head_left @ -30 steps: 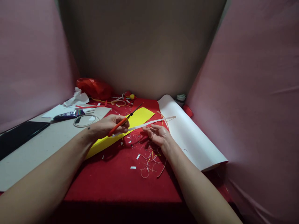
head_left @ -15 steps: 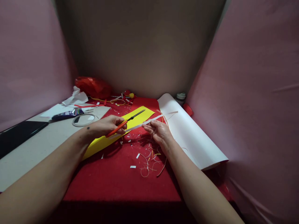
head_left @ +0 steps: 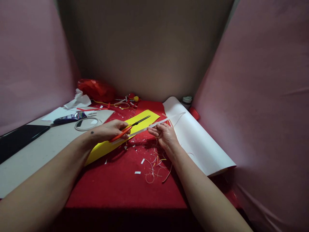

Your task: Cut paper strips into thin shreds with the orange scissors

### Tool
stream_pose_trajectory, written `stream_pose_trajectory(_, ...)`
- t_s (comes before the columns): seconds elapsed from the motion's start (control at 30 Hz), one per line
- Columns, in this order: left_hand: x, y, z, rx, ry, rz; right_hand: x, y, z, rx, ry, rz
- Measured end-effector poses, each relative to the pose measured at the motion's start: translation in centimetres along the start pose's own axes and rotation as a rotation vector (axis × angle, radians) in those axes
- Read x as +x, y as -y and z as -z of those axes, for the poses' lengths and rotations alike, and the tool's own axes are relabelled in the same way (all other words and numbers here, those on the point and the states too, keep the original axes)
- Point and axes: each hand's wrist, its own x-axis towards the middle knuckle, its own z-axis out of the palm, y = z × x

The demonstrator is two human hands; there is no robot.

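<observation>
Closed around orange-handled scissors (head_left: 123, 132) is my left hand (head_left: 113, 129); the dark blades point up and right over a yellow paper sheet (head_left: 102, 151). A narrow white paper strip (head_left: 158, 123) runs from below my left hand to my right hand (head_left: 165, 133), where it is pinched between thumb and fingers. The strip's far end sticks out to the upper right, and a thin curled sliver hangs near it. How my left fingers touch the strip's near end is partly hidden.
Paper scraps and thin curled offcuts (head_left: 154, 167) litter the red cloth (head_left: 125, 190). A white paper roll (head_left: 195, 138) lies right. At left are a grey board (head_left: 36, 161), a dark tube (head_left: 70, 118), a ring (head_left: 87, 124) and a red plastic bag (head_left: 96, 90).
The strip's far end has risen slightly, and a thin sliver now shows hanging beside it. Both hands and the scissors have barely moved.
</observation>
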Motion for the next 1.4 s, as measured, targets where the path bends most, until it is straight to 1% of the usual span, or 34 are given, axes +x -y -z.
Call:
stream_pose_trajectory(0.2,-0.1,-0.1,-0.2,0.024,-0.012,0.011,0.0,-0.1,-0.1,0.002,-0.003,0.026)
stream_pose_trajectory(0.27,0.1,0.0,-0.2,0.024,-0.034,0.023,0.0,-0.1,0.0,-0.002,0.006,0.043)
stream_pose_trajectory(0.3,0.1,0.0,-0.2,0.029,-0.072,0.035,0.0,-0.1,0.0,-0.009,0.012,0.054)
stream_pose_trajectory(0.33,0.2,0.1,-0.2,0.041,-0.137,0.043,0.0,-0.1,0.0,-0.018,0.020,0.064)
stream_pose_trajectory(0.43,0.5,0.2,-0.2,0.086,-0.406,0.029,0.0,-0.2,0.2,-0.046,0.036,0.074)
stream_pose_trajectory(0.47,0.6,0.2,-0.2,0.085,-0.470,0.011,0.1,-0.3,0.2,-0.055,0.042,0.077)
stream_pose_trajectory(0.5,0.6,0.2,-0.2,0.071,-0.504,-0.008,0.1,-0.4,0.3,-0.062,0.049,0.082)
stream_pose_trajectory(0.53,0.6,0.1,-0.3,0.048,-0.513,-0.025,0.2,-0.5,0.4,-0.068,0.056,0.090)
stream_pose_trajectory(0.63,0.5,0.0,-0.6,-0.003,-0.488,-0.061,0.3,-0.7,0.7,-0.076,0.075,0.108)
stream_pose_trajectory(0.8,0.6,-0.2,-1.1,0.016,-0.458,-0.101,0.4,-0.7,0.8,-0.063,0.088,0.115)
stream_pose_trajectory(0.9,0.7,-0.5,-1.6,-0.023,-0.412,-0.066,0.2,-0.5,0.6,-0.055,0.084,0.112)
stream_pose_trajectory(1.03,0.6,-1.5,-2.3,-0.117,-0.358,-0.029,0.0,-0.3,0.4,-0.042,0.096,0.080)
stream_pose_trajectory(1.13,0.4,-2.1,-2.6,-0.164,-0.353,-0.001,-0.2,-0.1,0.2,-0.028,0.101,0.058)
stream_pose_trajectory(1.2,0.4,-2.2,-2.6,-0.153,-0.354,0.018,-0.2,0.1,0.1,-0.016,0.091,0.054)
stream_pose_trajectory(1.4,0.6,-1.7,-2.1,-0.106,-0.365,0.044,-0.1,0.3,0.4,-0.053,0.056,0.051)
